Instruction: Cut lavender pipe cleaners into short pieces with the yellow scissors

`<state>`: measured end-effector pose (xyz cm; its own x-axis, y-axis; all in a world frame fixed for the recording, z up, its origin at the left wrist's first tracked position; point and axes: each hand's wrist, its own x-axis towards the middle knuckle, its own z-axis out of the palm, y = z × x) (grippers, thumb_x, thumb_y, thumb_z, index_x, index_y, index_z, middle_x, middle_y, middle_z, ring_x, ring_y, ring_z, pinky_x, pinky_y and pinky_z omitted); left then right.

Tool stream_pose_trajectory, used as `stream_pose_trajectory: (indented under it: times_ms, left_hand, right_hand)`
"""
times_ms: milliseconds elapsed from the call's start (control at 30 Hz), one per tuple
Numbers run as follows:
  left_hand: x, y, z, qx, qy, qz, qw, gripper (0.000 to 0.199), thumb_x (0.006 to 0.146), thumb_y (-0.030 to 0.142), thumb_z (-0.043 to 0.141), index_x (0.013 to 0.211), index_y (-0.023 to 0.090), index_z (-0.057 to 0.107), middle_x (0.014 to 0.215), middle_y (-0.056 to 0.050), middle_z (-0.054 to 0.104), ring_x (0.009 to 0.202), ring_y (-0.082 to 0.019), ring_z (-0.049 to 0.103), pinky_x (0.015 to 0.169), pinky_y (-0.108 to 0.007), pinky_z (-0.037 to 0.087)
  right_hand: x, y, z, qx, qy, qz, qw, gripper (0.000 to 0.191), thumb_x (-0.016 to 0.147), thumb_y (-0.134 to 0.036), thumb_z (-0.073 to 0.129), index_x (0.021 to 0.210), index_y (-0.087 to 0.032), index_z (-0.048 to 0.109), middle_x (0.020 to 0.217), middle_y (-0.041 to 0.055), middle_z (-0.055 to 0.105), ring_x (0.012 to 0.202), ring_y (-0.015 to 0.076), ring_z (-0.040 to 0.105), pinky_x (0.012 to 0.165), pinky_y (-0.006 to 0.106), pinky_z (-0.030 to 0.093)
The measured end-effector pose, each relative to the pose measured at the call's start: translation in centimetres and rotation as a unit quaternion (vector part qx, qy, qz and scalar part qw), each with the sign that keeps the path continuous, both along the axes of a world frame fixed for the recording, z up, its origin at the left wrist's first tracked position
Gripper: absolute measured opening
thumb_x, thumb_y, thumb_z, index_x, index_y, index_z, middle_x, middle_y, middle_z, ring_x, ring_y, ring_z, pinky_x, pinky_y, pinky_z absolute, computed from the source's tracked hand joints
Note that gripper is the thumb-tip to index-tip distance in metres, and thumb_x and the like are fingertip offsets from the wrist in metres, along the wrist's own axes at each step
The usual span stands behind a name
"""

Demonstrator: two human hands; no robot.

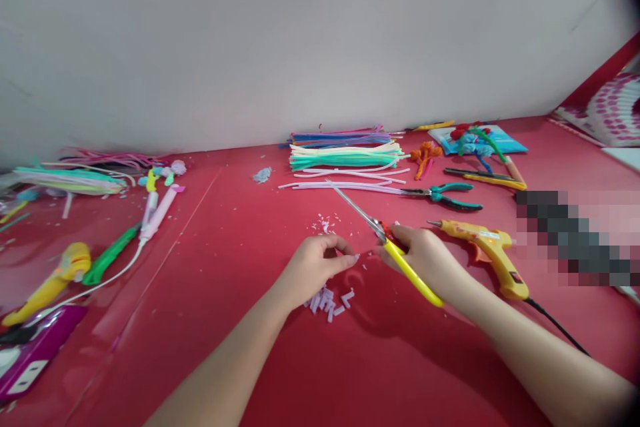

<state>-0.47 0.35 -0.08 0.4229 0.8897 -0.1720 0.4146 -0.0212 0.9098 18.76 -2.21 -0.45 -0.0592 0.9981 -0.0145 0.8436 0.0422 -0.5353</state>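
In the head view my right hand (425, 257) grips scissors (411, 273) with yellow handles. Their silver blades point away, up and to the left, over the table. My left hand (320, 263) is closed in a pinch to the left of the scissors, thumb and forefinger nearly together. Whatever lies between those fingertips is too small to make out. Just below this hand is a small heap of short lilac pipe cleaner pieces (325, 300), partly covered by it. Tiny pale scraps (325, 222) lie scattered beyond the fingers.
Bundled pipe cleaners (345, 157) lie at the back, with teal-handled pliers (440, 195) in front on the right. A yellow glue gun (485, 250) with a black cord rests beside my right forearm. On the left are another yellow glue gun (55, 280) and a green tool (111, 255).
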Motion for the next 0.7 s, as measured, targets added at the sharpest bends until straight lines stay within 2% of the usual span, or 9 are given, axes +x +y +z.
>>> stream_pose_trajectory:
  times_ms: [67, 133, 300, 367, 533, 700]
  left_hand:
    - [0.5, -0.2, 0.0, -0.075, -0.064, 0.013, 0.995, 0.02, 0.066, 0.034, 0.055, 0.075, 0.016, 0.058, 0.054, 0.003, 0.046, 0.043, -0.007, 0.035, 0.043, -0.019, 0.026]
    - [0.8, -0.5, 0.0, -0.113, -0.102, 0.011, 0.988, 0.019, 0.065, 0.031, 0.057, 0.074, 0.015, 0.057, 0.056, 0.003, 0.046, 0.041, -0.005, 0.032, 0.041, -0.018, 0.024]
    - [1.2, -1.1, -0.3, -0.124, -0.108, -0.003, 0.986, 0.016, 0.064, 0.029, 0.057, 0.074, 0.016, 0.057, 0.059, 0.002, 0.05, 0.041, -0.005, 0.032, 0.04, -0.018, 0.025]
    - [1.3, -1.3, -0.5, -0.1, -0.096, 0.007, 0.99, 0.016, 0.064, 0.03, 0.057, 0.073, 0.016, 0.058, 0.058, 0.002, 0.049, 0.042, -0.005, 0.034, 0.04, -0.018, 0.027]
    - [1.7, -1.9, -0.9, 0.017, -0.003, 0.032, 0.999, 0.016, 0.067, 0.031, 0.053, 0.073, 0.019, 0.062, 0.048, 0.003, 0.044, 0.041, -0.008, 0.039, 0.041, -0.02, 0.028]
    - [1.9, -2.4, -0.8, 0.103, 0.016, 0.039, 0.994, 0.009, 0.066, 0.024, 0.054, 0.069, 0.021, 0.062, 0.05, 0.001, 0.05, 0.043, -0.009, 0.04, 0.041, -0.02, 0.027]
  right_hand:
    - [-0.7, -0.4, 0.1, -0.039, 0.093, 0.03, 0.994, 0.025, 0.071, -0.039, 0.041, 0.069, -0.016, 0.052, 0.055, -0.0026, 0.049, 0.05, 0.0084, 0.04, 0.044, 0.019, 0.025]
    - [-1.3, -0.7, 0.3, -0.061, 0.157, 0.039, 0.985, 0.022, 0.069, -0.036, 0.042, 0.069, -0.016, 0.051, 0.054, -0.004, 0.045, 0.049, 0.0076, 0.038, 0.044, 0.019, 0.026]
    - [-1.7, -1.1, 0.2, -0.059, 0.196, 0.035, 0.978, 0.016, 0.068, -0.031, 0.042, 0.065, -0.016, 0.046, 0.052, -0.0055, 0.038, 0.048, 0.0065, 0.034, 0.044, 0.018, 0.026]
    - [-1.7, -1.1, -0.2, -0.048, 0.184, 0.029, 0.981, 0.016, 0.068, -0.031, 0.043, 0.064, -0.017, 0.045, 0.052, -0.0054, 0.038, 0.049, 0.0065, 0.034, 0.043, 0.018, 0.025]
    - [-1.6, -1.1, -0.9, -0.032, 0.168, 0.008, 0.985, 0.014, 0.066, -0.031, 0.045, 0.064, -0.017, 0.044, 0.053, -0.0052, 0.04, 0.049, 0.0067, 0.035, 0.042, 0.018, 0.024]
    - [-1.9, -1.2, -0.9, -0.029, 0.171, 0.006, 0.985, 0.013, 0.067, -0.03, 0.043, 0.063, -0.018, 0.043, 0.052, -0.0055, 0.038, 0.049, 0.0071, 0.036, 0.042, 0.017, 0.026]
